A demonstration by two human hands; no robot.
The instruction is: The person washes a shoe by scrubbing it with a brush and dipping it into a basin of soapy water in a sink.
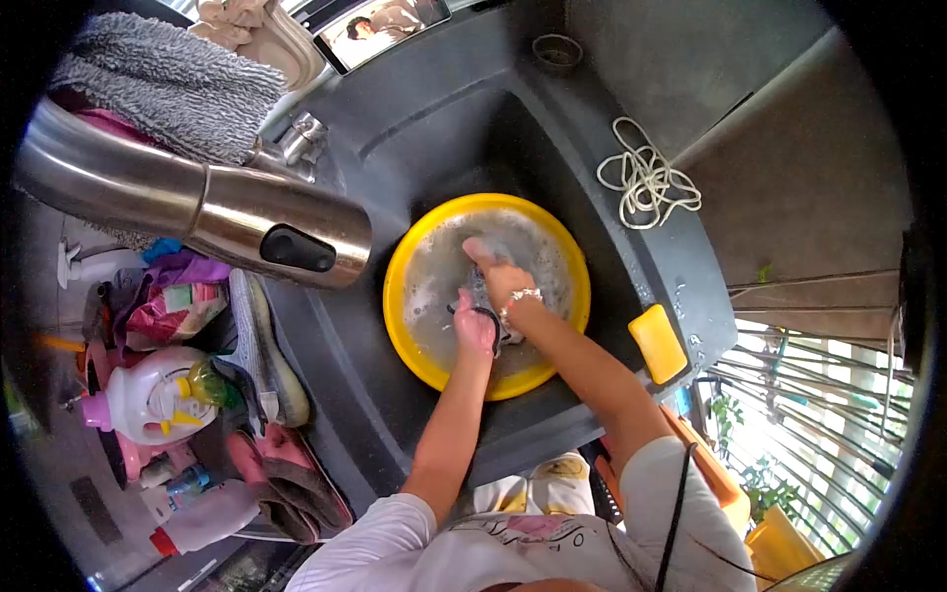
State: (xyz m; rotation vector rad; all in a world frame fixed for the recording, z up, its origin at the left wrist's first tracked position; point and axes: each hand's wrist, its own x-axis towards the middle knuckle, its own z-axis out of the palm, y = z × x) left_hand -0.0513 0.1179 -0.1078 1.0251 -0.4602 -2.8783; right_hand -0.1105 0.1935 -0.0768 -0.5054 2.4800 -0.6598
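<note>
In the head view, the yellow basin (393, 296) has open sink (473, 128) beyond its far rim, the tap (276, 232) near its left; amid its suds lies a mottled grey item (480, 292), long axis near-to-far, front unclear; right hand (505, 280) over it, left hand (473, 324) beside it; whether either grips, I cannot tell.

Left hand (477, 331): inside yellow basin (393, 296), in sudsy water (432, 266)
Right hand (505, 284): inside basin too
White cord (648, 185): right of basin
Faucet (232, 219): left of basin
</note>
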